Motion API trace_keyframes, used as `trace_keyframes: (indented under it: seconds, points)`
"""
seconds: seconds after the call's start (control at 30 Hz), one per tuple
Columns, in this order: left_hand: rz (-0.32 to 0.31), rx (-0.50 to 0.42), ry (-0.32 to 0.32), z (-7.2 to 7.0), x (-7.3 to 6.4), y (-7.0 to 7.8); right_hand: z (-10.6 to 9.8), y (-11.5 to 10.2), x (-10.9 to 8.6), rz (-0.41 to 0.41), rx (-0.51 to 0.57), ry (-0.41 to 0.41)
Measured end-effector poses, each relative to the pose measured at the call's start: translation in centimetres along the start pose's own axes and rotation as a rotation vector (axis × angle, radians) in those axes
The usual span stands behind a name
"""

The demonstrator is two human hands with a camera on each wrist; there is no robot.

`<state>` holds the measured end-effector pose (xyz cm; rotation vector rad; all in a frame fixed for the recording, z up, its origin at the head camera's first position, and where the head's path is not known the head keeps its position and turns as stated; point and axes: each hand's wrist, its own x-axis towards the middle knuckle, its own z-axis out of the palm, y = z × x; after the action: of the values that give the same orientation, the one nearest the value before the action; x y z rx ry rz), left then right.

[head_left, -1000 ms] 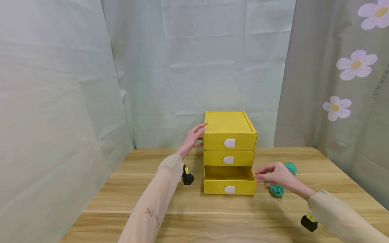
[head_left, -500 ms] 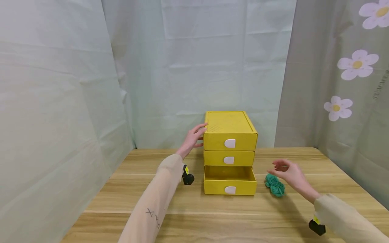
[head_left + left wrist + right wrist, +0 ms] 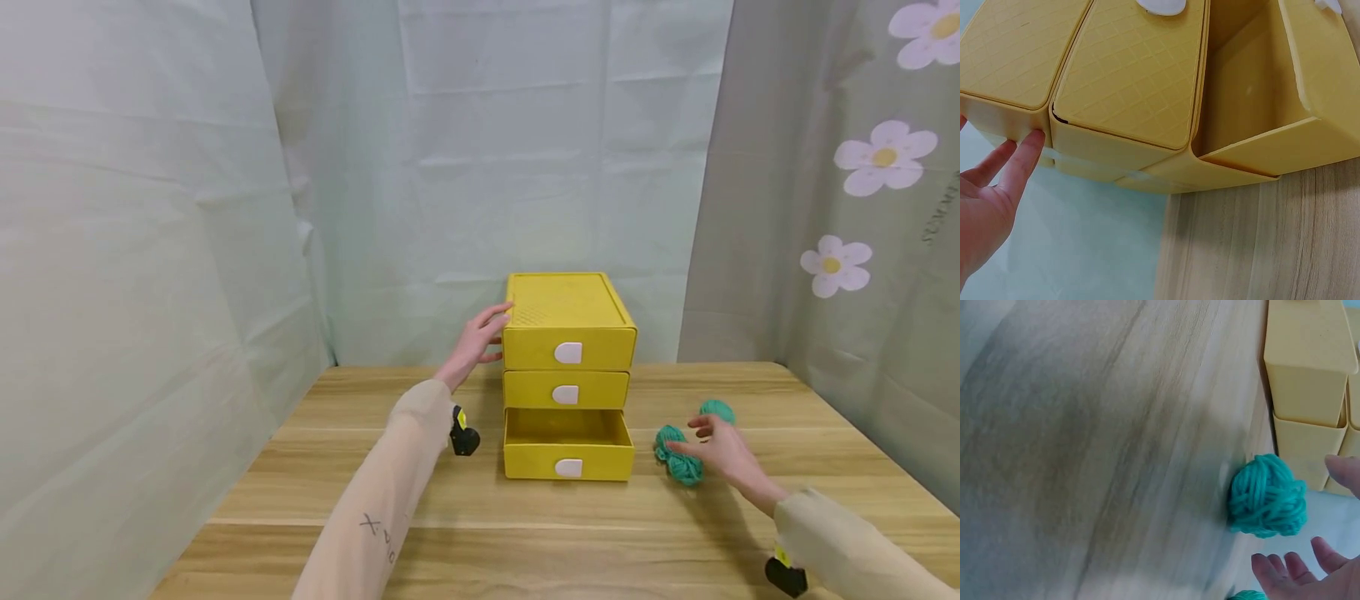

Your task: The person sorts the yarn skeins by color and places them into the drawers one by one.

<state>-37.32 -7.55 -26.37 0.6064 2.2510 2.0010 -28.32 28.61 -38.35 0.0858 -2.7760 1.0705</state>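
Drawer front point(image 3: 567, 451) juts toward the viewer, long axis horizontal

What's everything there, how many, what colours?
Boxy plastic cabinet: 1, yellow, on table
Drawers: 3, yellow, in cabinet, bottom one pulled out
Rounded handles: 3, white, drawer fronts
Yarn balls: 2 or more, green, right of cabinet
Woodgrain table: 1, light brown, below
Hanging cloths: several, pale, behind and beside
Flower prints: 3, white and yellow, right cloth
Printed marks: 2 groups, dark, right cloth, left sleeve
Devices: 2, black and yellow, wrists
Sleeves: 2, beige, arms
Left hand: 1, bare, touching cabinet
Right hand: 1, bare, by yarn
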Motion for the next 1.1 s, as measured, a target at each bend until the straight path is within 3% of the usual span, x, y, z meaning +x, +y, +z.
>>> trace_keyframes:
  seconds: [0.13, 0.33, 0.8, 1.1]
  points:
    - [0.013, -0.003, 0.010, -0.2, 0.7, -0.9, 0.1, 0.2, -0.1, 0.045, -0.006, -0.038]
    - [0.025, 0.011, 0.055, -0.4, 1.8, -2.4, 0.5, 0.4, 0.0, 0.046, -0.006, -0.057]
    - [0.025, 0.012, 0.073, -0.3, 1.6, -2.3, 0.8, 0.7, 0.2, 0.001, 0.017, -0.040]
    - [0.026, 0.003, 0.062, -0.3, 1.7, -2.4, -0.1, 0.9, 0.5, -0.056, 0.049, -0.047]
